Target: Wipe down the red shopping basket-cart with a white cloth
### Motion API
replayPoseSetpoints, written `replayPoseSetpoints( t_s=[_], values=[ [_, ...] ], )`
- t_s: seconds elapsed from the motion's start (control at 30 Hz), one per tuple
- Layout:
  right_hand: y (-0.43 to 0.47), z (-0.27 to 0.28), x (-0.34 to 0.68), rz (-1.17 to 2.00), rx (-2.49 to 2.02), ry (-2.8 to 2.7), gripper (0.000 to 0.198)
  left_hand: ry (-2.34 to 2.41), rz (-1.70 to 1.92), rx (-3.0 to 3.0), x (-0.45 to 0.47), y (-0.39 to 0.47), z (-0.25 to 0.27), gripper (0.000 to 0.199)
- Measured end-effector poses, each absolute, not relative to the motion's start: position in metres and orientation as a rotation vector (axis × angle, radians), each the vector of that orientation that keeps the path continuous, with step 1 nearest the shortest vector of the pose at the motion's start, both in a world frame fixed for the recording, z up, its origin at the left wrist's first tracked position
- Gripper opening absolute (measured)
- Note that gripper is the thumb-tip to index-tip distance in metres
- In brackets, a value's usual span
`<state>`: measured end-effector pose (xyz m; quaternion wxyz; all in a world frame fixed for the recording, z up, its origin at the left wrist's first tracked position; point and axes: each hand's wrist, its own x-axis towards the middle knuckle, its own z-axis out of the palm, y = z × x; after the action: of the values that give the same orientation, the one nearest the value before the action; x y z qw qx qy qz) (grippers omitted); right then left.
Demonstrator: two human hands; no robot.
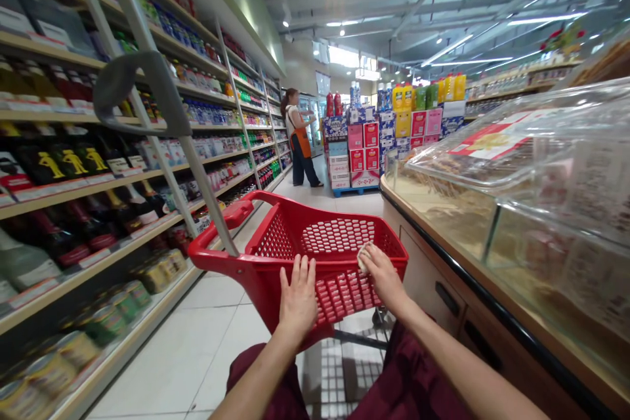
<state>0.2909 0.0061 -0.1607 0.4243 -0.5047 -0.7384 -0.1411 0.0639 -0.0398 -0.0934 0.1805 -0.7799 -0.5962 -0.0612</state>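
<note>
A red plastic shopping cart (339, 226) with a lattice basket stands sideways right in front of me. My left hand (298, 292) lies on the near side of the basket, fingers stretched and spread over the rim, holding nothing. On the same rim, further right, my right hand (381, 273) presses a small whitish cloth (364, 257); most of the cloth is hidden under the fingers. A grey handle on a metal pole (162, 95) rises above the cart's left end. Nothing that I can see lies inside the basket.
Shelves of bottles and cans (118, 170) run along the left. Close on the right is a wooden counter (433, 256) with clear plastic covers (492, 138). Ahead, a person in an orange apron (299, 138) stands in the aisle beside stacked cartons (364, 147).
</note>
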Motion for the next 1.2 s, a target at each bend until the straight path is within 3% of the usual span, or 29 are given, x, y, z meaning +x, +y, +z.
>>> replayPoseSetpoints(
  t_s=[0.17,0.37,0.57,0.8,1.0,1.2],
  values=[
    [0.007,-0.167,0.317,-0.358,-1.379,-1.679,0.049,-1.700,-0.198,-2.182,0.066,-0.039,-0.097,0.070],
    [0.005,-0.156,0.250,-0.300,-1.173,-1.861,0.048,-1.694,-0.210,-2.192,0.066,-0.040,-0.096,0.069],
    [0.004,-0.158,0.283,-0.351,-1.314,-1.749,0.052,-1.682,-0.208,-2.203,0.065,-0.041,-0.097,0.068],
    [0.004,-0.153,0.233,-0.254,-1.156,-1.848,0.047,-1.686,-0.208,-2.188,0.067,-0.042,-0.096,0.068],
    [0.003,-0.151,0.261,-0.264,-1.250,-1.796,0.046,-1.690,-0.222,-2.190,0.066,-0.041,-0.097,0.067],
    [-0.008,-0.129,0.237,0.125,-1.282,-1.824,0.049,-1.753,-0.309,-2.217,0.077,-0.042,-0.091,0.065]
  ],
)
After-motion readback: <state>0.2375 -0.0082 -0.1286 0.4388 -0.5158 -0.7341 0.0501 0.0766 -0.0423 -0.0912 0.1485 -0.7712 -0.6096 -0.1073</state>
